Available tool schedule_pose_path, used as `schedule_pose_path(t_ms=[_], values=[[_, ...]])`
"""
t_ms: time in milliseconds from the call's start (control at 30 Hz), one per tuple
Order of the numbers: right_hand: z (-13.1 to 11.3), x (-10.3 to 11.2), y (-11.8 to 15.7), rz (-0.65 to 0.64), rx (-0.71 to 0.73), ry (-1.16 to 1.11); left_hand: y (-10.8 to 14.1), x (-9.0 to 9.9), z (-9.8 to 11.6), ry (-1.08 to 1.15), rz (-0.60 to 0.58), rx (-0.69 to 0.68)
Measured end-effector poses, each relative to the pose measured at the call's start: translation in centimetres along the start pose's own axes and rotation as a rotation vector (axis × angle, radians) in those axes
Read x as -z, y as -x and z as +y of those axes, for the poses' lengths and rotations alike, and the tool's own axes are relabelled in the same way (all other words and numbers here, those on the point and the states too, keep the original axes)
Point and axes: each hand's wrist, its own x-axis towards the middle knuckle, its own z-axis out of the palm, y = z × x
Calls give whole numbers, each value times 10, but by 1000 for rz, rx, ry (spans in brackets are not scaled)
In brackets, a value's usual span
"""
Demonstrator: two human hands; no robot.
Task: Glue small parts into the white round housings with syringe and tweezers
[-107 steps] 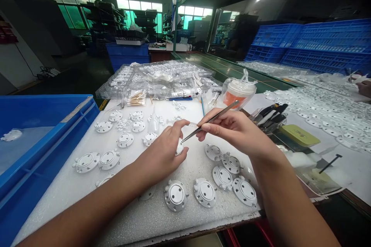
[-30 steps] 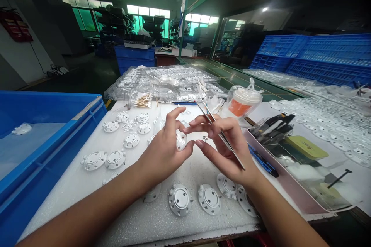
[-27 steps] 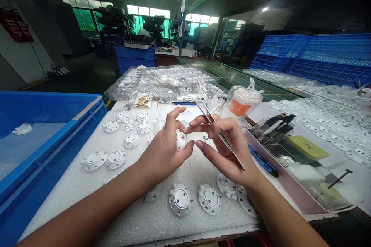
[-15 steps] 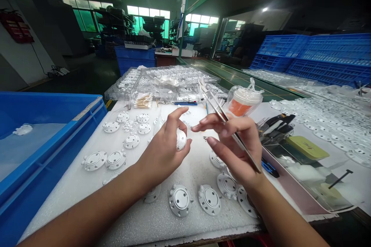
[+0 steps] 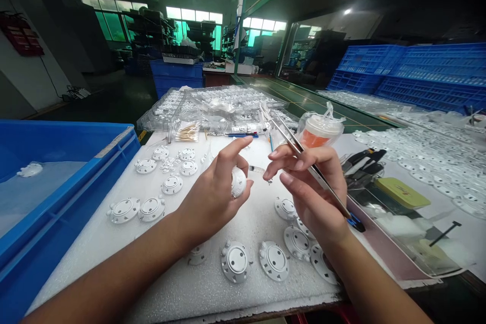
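Observation:
My left hand (image 5: pixel 214 187) is closed around a small rounded white part (image 5: pixel 238 183), its index finger raised above it. Metal tweezers (image 5: pixel 299 149) lie across my right hand (image 5: pixel 313 182), held between its fingers with the tips pointing up and away. The right thumb and fingertips are apart, above some tiny dark bits (image 5: pixel 269 181) on the white foam sheet (image 5: pixel 246 223). Between the hands lies a thin clear syringe-like tube (image 5: pixel 256 168). Round white discs with dark marks, such as this disc (image 5: pixel 235 261) and another disc (image 5: pixel 274 260), sit on the foam near both forearms.
A blue bin (image 5: pixel 76 182) stands at the left. Cotton swabs (image 5: pixel 188 132) and stacked clear trays (image 5: pixel 212 98) are at the back. On the right are a wrapped orange-and-white cup (image 5: pixel 317 134), a tool box with a yellow-green lid (image 5: pixel 402 193), and blue crates (image 5: pixel 429 68).
My right hand has shifted slightly right, away from the left hand, with the tweezers. The tube between the hands now shows more. My left hand stays almost still on the white part.

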Motion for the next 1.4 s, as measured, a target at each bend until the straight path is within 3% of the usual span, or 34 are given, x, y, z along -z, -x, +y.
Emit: schedule_pose_path(t_ms=[67, 167, 267, 333, 500, 633, 900, 1167, 1400], values=[[1, 1, -1, 19, 13, -6, -6, 12, 0, -45, -158, 146], [3, 2, -4, 78, 12, -9, -13, 31, -5, -204, -491, 405], [4, 4, -6, 149, -3, -15, -15, 42, -15, -336, -678, 474], [5, 4, -6, 185, -14, -16, -13, 43, -20, -353, -737, 458], [7, 7, -8, 225, -49, 54, -7, 37, -19, -338, -792, 405], [13, 15, -13, 241, -163, 309, -7, 32, -15, -361, -786, 408], [23, 29, -19, 81, -495, 739, -4, 32, -17, -343, -761, 399], [37, 44, -18, 169, -515, 941, -8, 31, -13, -353, -761, 404], [34, 47, -23, 122, -482, 966, -6, 34, -10, -447, -761, 320]])
